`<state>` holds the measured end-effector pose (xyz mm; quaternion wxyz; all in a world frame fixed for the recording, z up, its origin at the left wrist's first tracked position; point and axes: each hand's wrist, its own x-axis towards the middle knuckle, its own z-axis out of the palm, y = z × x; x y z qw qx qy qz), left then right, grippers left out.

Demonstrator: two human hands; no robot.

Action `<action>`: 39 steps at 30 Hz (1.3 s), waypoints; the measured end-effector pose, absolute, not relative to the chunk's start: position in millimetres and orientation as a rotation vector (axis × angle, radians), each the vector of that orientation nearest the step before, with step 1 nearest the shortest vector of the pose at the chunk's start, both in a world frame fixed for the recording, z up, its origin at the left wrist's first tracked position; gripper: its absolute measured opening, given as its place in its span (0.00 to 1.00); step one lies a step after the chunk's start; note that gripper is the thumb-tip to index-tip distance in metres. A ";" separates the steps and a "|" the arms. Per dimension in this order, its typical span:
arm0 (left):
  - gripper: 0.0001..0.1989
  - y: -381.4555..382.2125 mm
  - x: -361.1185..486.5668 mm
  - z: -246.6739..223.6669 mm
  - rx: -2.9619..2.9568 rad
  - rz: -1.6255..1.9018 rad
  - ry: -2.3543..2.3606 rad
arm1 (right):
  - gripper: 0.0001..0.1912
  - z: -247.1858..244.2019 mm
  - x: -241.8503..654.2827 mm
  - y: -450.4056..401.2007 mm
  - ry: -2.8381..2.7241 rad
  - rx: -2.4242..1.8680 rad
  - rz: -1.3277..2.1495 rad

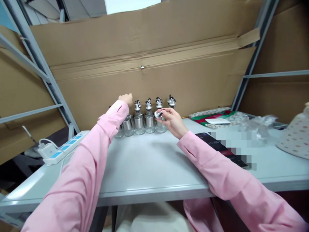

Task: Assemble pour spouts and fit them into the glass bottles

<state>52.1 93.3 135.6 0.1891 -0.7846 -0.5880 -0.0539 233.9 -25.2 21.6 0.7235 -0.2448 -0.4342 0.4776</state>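
Note:
Several glass bottles (139, 125) with metal sleeves stand in rows at the back of the table. Silver and black pourer tops (148, 103) show on them. My left hand (126, 99) reaches over the left end of the rows, fingers curled closed; what they grip is hidden behind the hand. In front of the right-hand bottles, my right hand (175, 122) pinches a small silver and black pourer top (158, 114) between thumb and fingers, tilted to the left. It overlaps a bottle (161, 129) in the view; whether they touch I cannot tell.
A white power strip (65, 148) lies at the left. Under my right forearm is a phone (212, 143), partly blurred out. Further right are a patterned cloth (202, 116), a white flat object (217, 121), clear plastic (259, 125) and a dotted cover (295, 135). Cardboard (154, 80) walls the back.

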 end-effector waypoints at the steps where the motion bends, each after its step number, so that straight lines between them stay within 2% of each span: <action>1: 0.18 99.0 54.6 136.7 -2.207 -0.043 -1.691 | 0.11 22.3 234.8 -24.9 -0.943 -0.540 1.038; 3: 0.14 107.9 56.0 133.2 -2.220 0.132 -1.718 | 0.11 24.1 235.0 -25.1 -0.925 -0.548 1.016; 7: 0.15 117.2 53.5 122.4 -2.211 0.269 -1.660 | 0.10 28.2 233.7 -27.5 -0.940 -0.565 1.003; 12: 0.14 117.2 59.3 128.2 -2.157 0.218 -1.548 | 0.12 31.6 237.6 -28.0 -0.958 -0.592 0.957; 16: 0.16 103.0 50.6 157.8 -2.078 0.081 -1.527 | 0.10 32.3 243.2 -24.4 -0.964 -0.624 0.817; 17: 0.17 97.6 44.7 167.7 -2.048 0.006 -1.522 | 0.10 32.2 243.9 -23.7 -0.974 -0.622 0.771; 20: 0.17 84.3 23.9 196.4 -1.959 -0.643 -1.369 | 0.11 31.8 242.9 -23.3 -1.023 -0.592 0.639; 24: 0.17 81.2 8.0 209.1 -1.875 -1.746 -0.953 | 0.14 32.8 233.9 -29.9 -1.101 -0.595 0.531; 26: 0.20 78.3 11.4 193.6 -1.893 -2.150 -0.700 | 0.14 33.6 227.1 -35.4 -1.155 -0.609 0.513; 28: 0.19 66.9 22.3 162.1 -2.054 -2.281 -0.521 | 0.14 33.9 220.0 -40.6 -1.196 -0.626 0.497; 34: 0.18 -2.4 60.4 48.4 -2.694 -2.188 -0.496 | 0.14 33.4 209.5 -49.8 -1.207 -0.653 0.499; 39: 0.19 -32.8 63.4 16.4 -2.975 -2.146 -0.407 | 0.13 44.7 207.2 -51.4 -1.271 -0.590 0.495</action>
